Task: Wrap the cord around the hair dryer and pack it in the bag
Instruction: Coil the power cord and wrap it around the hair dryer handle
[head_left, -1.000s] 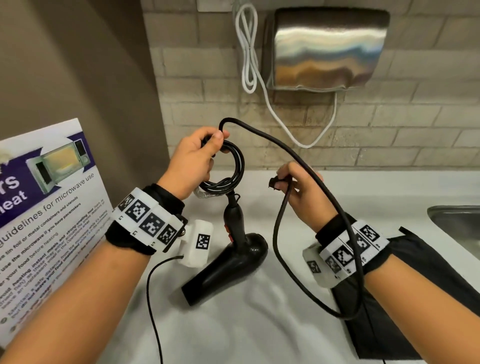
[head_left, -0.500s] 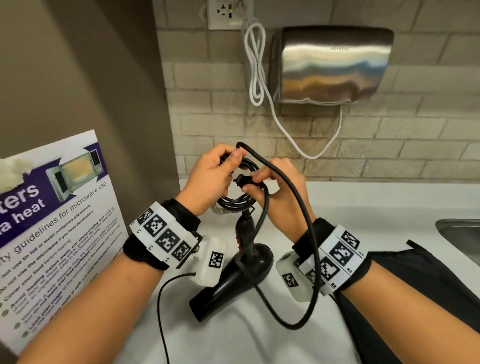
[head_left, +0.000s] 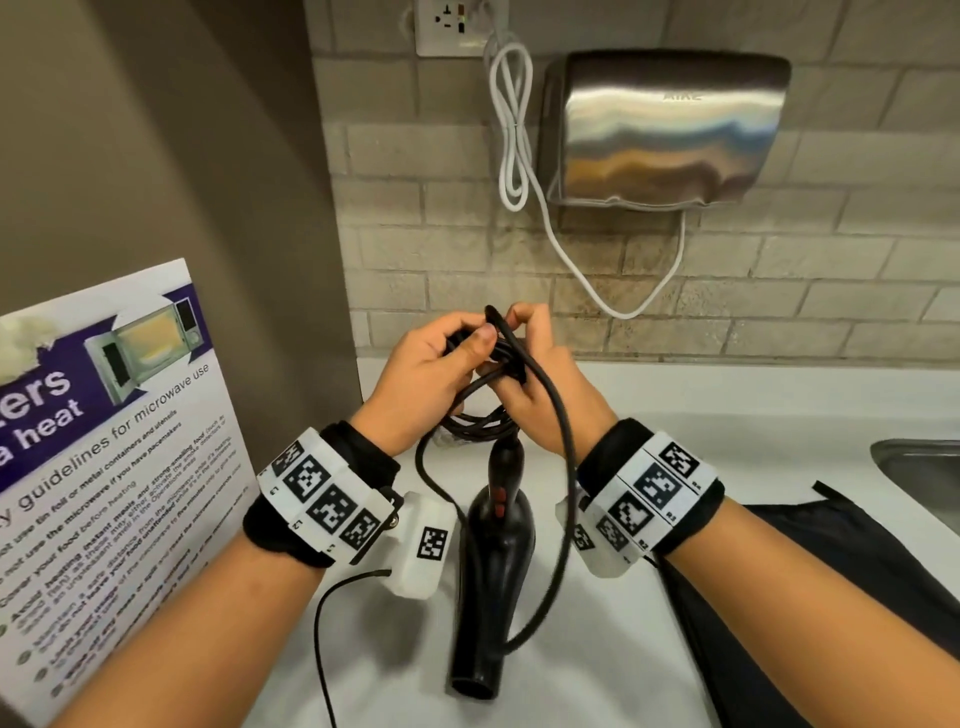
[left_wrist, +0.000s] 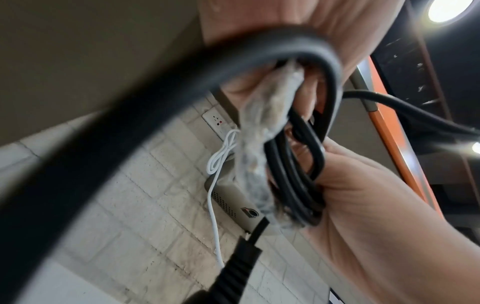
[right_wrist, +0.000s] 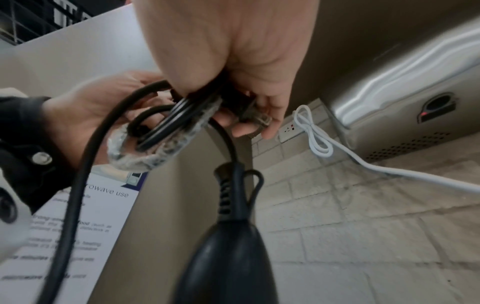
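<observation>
The black hair dryer (head_left: 493, 571) hangs nozzle-down over the counter, its handle (right_wrist: 228, 246) just below my hands. My left hand (head_left: 467, 343) grips a small coil of the black cord (head_left: 488, 421), which has clear plastic wrap (left_wrist: 265, 123) around part of it. My right hand (head_left: 519, 338) meets it from the right and pinches the plug end (right_wrist: 254, 117) at the coil (right_wrist: 176, 123). A loose loop of cord (head_left: 566, 493) droops past my right wrist. The black bag (head_left: 831, 597) lies flat on the counter under my right forearm.
A microwave poster (head_left: 114, 467) leans at the left. On the brick wall are a steel hand dryer (head_left: 665, 124), its white cable (head_left: 511, 130) and an outlet (head_left: 452, 26). A sink (head_left: 924, 478) is at the right edge of the white counter (head_left: 727, 415).
My right hand has moved left with the plug end to join my left hand at the coil. The hanging loop has become shorter, and the dryer has swung to point its nozzle toward me.
</observation>
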